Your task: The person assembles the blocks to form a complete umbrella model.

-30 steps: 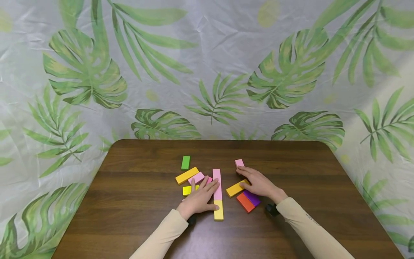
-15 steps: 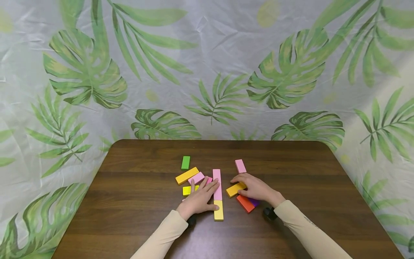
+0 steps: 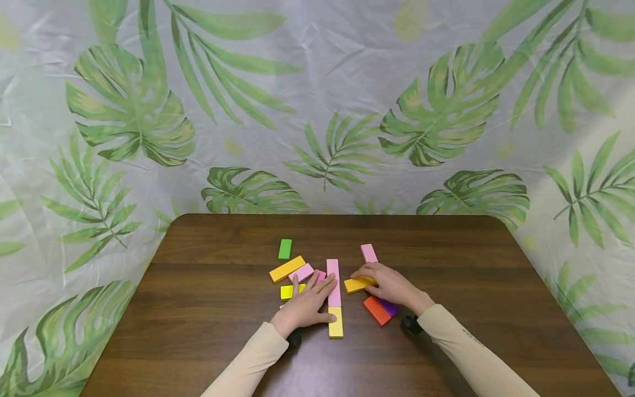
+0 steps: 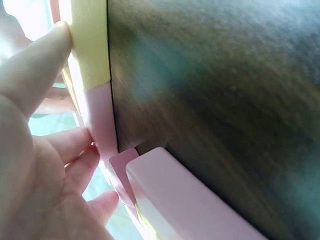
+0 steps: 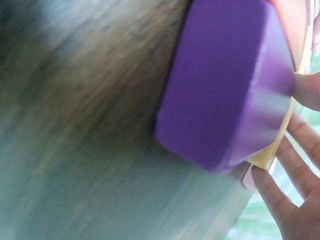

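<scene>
In the head view my left hand lies with spread, fairly straight fingers against an upright row of blocks. Its fingertips touch the long pink part, while the thumb rests on the pale yellow block at the near end. That contact also shows in the left wrist view, thumb at the pale yellow block. My right hand holds an orange-yellow block between thumb and fingers, just right of the row. Below that hand lie a red-orange block and a purple block, partly hidden.
Left of the row are another orange-yellow block, a light pink block, a magenta block and a bright yellow block. A green block lies farther back. Beyond my right fingers sits a pink block. All are on a wooden table.
My right hand has drawn back from the far pink block and taken the orange-yellow block, which has turned flatter and shifted slightly left toward the row. The left hand keeps its place.
</scene>
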Available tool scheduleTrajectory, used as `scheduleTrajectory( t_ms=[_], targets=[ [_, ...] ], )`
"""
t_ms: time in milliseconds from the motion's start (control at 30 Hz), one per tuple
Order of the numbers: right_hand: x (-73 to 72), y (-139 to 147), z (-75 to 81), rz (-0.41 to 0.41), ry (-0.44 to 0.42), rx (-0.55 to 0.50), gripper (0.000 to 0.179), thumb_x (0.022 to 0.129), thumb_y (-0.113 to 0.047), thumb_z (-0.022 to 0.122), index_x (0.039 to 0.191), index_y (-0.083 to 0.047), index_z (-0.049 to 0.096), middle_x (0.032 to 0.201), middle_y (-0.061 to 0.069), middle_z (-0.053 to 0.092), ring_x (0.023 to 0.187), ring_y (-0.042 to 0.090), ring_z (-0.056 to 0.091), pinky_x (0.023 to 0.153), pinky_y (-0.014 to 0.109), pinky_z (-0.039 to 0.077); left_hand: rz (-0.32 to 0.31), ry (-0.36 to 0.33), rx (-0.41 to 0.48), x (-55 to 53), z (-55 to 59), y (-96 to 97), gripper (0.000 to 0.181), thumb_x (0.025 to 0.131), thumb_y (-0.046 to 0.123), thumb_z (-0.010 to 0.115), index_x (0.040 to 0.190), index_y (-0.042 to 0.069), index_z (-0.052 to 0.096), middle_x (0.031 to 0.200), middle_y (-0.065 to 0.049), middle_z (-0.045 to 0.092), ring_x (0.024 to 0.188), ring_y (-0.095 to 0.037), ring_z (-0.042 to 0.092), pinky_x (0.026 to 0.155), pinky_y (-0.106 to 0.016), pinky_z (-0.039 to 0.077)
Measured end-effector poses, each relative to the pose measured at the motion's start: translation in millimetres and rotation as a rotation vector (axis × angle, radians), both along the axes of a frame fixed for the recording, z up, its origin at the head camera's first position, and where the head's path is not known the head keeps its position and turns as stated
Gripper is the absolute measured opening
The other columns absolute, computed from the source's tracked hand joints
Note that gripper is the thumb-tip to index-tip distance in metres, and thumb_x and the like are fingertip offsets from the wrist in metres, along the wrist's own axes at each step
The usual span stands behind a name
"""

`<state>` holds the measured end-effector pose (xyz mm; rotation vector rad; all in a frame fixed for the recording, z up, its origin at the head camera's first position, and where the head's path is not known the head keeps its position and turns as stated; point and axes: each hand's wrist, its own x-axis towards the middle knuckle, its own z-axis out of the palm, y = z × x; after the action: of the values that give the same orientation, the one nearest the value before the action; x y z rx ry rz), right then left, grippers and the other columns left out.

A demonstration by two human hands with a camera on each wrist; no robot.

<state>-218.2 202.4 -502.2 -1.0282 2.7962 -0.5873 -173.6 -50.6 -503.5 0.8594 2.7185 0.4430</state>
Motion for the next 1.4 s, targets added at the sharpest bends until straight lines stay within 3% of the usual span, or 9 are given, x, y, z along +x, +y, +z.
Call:
scheduleTrajectory(
  t_ms=[167,467,1400],
  targets=[
    [-1.8,1.8,-1.8,0.023,0.025,0.006,0.033,0.086,-0.007,0.068,0.119,-0.013,0.067,0.11,0.001,0.061,0.099,0.018,0.057,0.09,0.041,0.048,0.001,-0.003,0.001,-0.6,-0.9,0.0,0.082,0.086,0.049,0.065,0.151,0.014,0.03,0.157,0.0,0.022,0.144,-0.03,0.009,0.103,-0.071,0.003],
    [-6.2,-4.3,0.6,-0.027,0.053,-0.012,0.036,0.086,-0.009,0.069,0.122,-0.014,0.066,0.11,0.0,0.061,0.097,0.016,0.057,0.086,0.04,0.05,-0.001,-0.006,0.003,-0.5,-0.3,-0.2,0.082,0.086,0.049,0.064,0.152,0.014,0.029,0.157,0.0,0.022,0.144,-0.03,0.009,0.103,-0.071,0.003],
    [-41.6,-31.5,8.3,-0.133,0.132,-0.016,0.036,0.089,-0.009,0.068,0.124,-0.014,0.064,0.113,0.006,0.061,0.105,0.024,0.059,0.086,0.042,0.049,-0.006,0.006,0.007,7.2,-0.5,-0.7,0.082,0.086,0.05,0.065,0.151,0.013,0.031,0.157,-0.001,0.024,0.144,-0.031,0.009,0.102,-0.071,0.006]
  ],
)
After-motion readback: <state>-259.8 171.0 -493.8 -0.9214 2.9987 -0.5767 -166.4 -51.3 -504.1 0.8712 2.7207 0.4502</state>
